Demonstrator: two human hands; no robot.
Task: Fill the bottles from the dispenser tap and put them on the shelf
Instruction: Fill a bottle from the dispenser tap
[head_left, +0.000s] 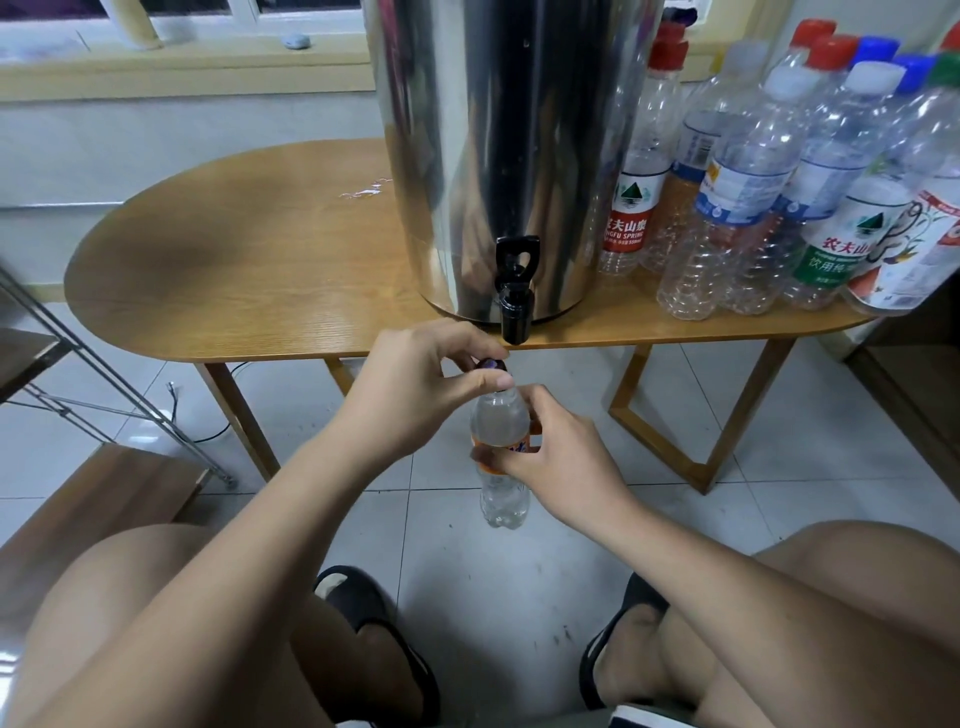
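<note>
A: Entry one. Where is the bottle?

B: Held upright off the floor, in front of the tabletop edge. Its dark cap sits just below the tap and slightly to its left, not touching it.

A: Left hand?

B: On top of the bottle, fingers and thumb curled and pinching the cap.

A: Right hand?

B: Fingers wrapped round the bottle's body at the orange label, clamped on it.

A: Fill level?

B: Contents look clear; the level cannot be read.

A: The dispenser?

B: A steel drum standing on the tabletop near the front edge, with its black tap overhanging that edge.

A: Other observations?

B: A group of capped plastic bottles stands on the tabletop just right of the dispenser, with red, white, blue and green caps. There is a small puddle on the tabletop to its left. A metal-framed shelf stands at the left edge of the view.
</note>
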